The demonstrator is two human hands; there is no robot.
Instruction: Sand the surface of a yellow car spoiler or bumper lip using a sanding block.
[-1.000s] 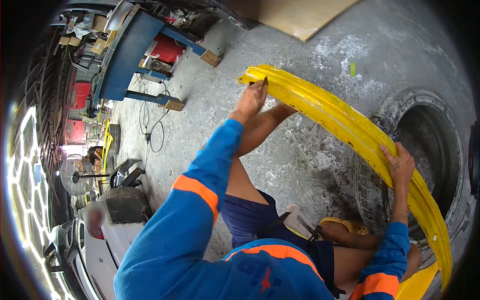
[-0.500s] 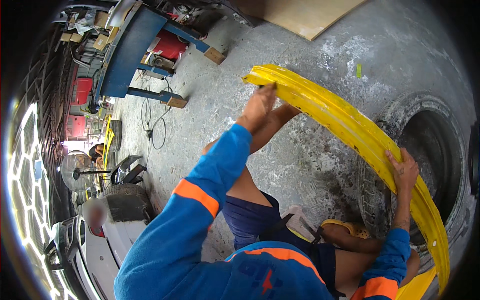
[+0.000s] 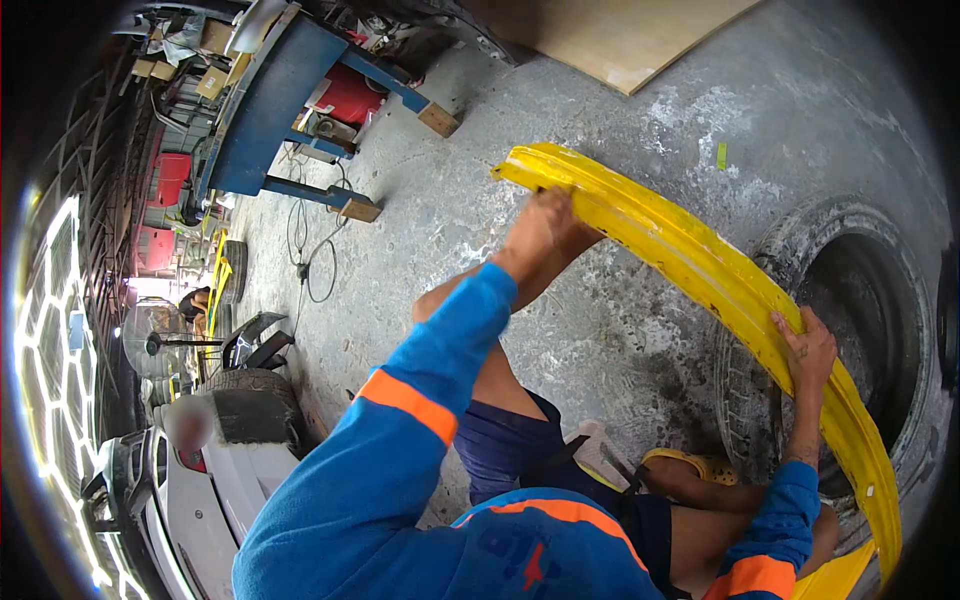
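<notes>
A long curved yellow panel (image 3: 668,244), scuffed and flecked with white, stretches from the upper middle to the lower right. My left hand (image 3: 543,222) is closed on a small dark object (image 3: 543,190), too hidden to name, against the panel's underside near its upper end. My right hand (image 3: 806,350) grips the panel lower down. Behind that hand lies a big dark tyre (image 3: 903,435), partly under the panel. My bent legs show below, one foot in a yellow clog (image 3: 700,466).
A blue metal stand (image 3: 255,120) with wooden feet is upper left, a plywood sheet (image 3: 610,30) at the top. Cables (image 3: 320,265) lie on the floor. Left are a fan (image 3: 152,343), tyres, grey car body parts (image 3: 205,505) and a distant person (image 3: 192,302).
My left hand has moved rightward along the panel with the dark object. The panel's upper end has shifted slightly right and down. My right hand still grips it.
</notes>
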